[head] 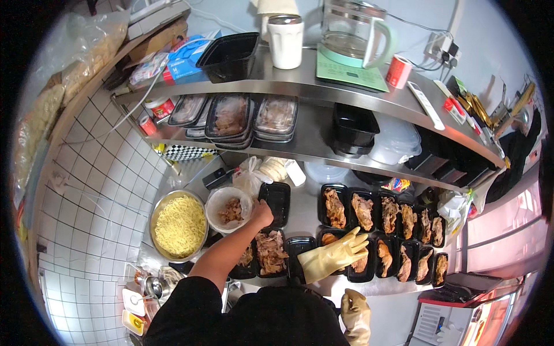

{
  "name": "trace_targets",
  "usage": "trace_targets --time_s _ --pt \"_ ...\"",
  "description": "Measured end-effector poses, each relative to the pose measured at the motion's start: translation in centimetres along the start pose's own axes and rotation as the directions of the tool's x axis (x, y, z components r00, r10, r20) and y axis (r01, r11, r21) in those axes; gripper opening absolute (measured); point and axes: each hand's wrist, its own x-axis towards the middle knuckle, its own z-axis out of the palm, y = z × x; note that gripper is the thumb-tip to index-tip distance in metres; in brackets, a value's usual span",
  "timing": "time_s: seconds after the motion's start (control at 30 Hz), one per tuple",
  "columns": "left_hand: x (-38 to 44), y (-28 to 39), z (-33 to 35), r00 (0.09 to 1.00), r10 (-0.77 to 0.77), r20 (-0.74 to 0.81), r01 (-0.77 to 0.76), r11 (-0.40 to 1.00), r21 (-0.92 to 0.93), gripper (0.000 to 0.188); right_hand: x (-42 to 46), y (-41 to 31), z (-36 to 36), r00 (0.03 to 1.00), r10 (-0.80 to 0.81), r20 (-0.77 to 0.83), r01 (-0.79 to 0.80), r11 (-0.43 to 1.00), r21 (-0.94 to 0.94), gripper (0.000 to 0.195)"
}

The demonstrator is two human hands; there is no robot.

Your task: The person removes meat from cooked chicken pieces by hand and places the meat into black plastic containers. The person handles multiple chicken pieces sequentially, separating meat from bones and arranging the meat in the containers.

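My bare left hand (261,214) is between a white plastic tub (212,212) and an empty black plastic tray (277,197). It touches the tub's right side; how its fingers close there is hidden. Chopped cooked meat (231,211) lies in the tub. Lower right, beside my body, my right hand (355,309) wears a yellowish rubber glove, fingers curled, nothing visible in it. A matching loose rubber glove (331,256) lies across black trays, partly covering the food. Shredded meat (272,253) fills a tray below my left hand.
A steel bowl (152,225) of yellow noodles (179,225) stands left of the tub. Rows of black trays with cooked poultry pieces (362,211) line the right counter. Above runs a steel shelf (311,134) with stacked lidded meat containers (229,116). A glass kettle (350,39) stands on top.
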Motion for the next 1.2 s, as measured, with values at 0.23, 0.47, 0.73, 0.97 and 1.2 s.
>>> trace_targets --time_s 0.23,0.47,0.73,0.97,1.2 --pt "-1.3 4.6 -1.6 0.991 -0.016 0.129 0.039 0.983 -0.177 0.044 0.5 -1.1 1.3 0.998 0.055 0.037 -0.051 0.994 -0.097 0.024" --pt "0.6 2.4 -0.8 0.993 0.060 0.105 -0.045 0.989 -0.141 0.040 1.8 -1.0 2.9 0.958 0.100 0.269 -0.035 0.971 -0.235 0.052" --pt "-5.0 5.5 -5.9 0.979 0.201 0.011 -0.200 0.966 0.163 0.035 5.5 -2.3 2.2 0.977 -0.067 0.202 0.088 0.991 -0.101 0.042" --pt "-12.3 0.1 -8.8 0.934 0.057 -0.353 -0.258 0.793 -0.552 0.028 7.6 -1.1 1.6 0.941 -0.195 0.276 0.237 0.963 -0.127 0.037" --pt "-18.6 -10.9 -6.4 0.839 -0.298 -0.455 -0.374 0.291 -0.881 0.018 10.8 -0.9 4.6 0.559 -0.680 0.474 0.818 0.362 -0.446 0.033"
